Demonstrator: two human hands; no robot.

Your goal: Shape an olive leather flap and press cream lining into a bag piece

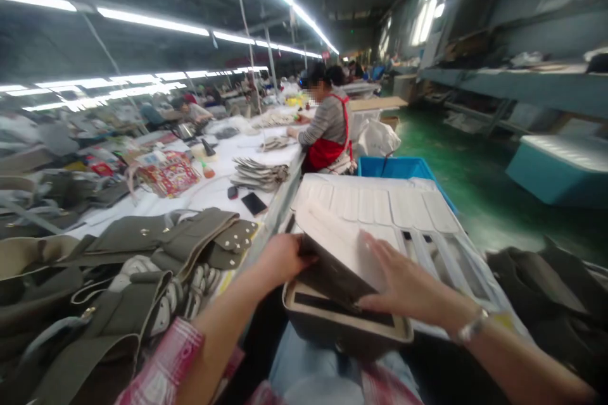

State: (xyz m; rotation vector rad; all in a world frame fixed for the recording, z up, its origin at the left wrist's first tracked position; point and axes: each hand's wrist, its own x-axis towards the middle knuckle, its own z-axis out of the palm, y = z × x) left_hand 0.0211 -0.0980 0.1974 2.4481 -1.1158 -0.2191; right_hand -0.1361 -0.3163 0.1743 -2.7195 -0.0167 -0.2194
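My left hand (280, 259) grips the left edge of a flat white-faced stiffener panel (339, 243) that has a dark underside. My right hand (403, 281) lies flat on the panel's right side, and a watch sits on that wrist. The panel tilts into the open mouth of an olive-grey bag (346, 326) with a pale rim, which rests on my lap. Part of the panel is hidden inside the bag.
Rows of white panels (380, 205) lie on a surface ahead. Olive bag parts (156, 247) pile up on the long table at left, beside a phone (254, 204). A person in a red apron (327, 133) sits farther along. A blue bin (399, 168) stands behind the panels.
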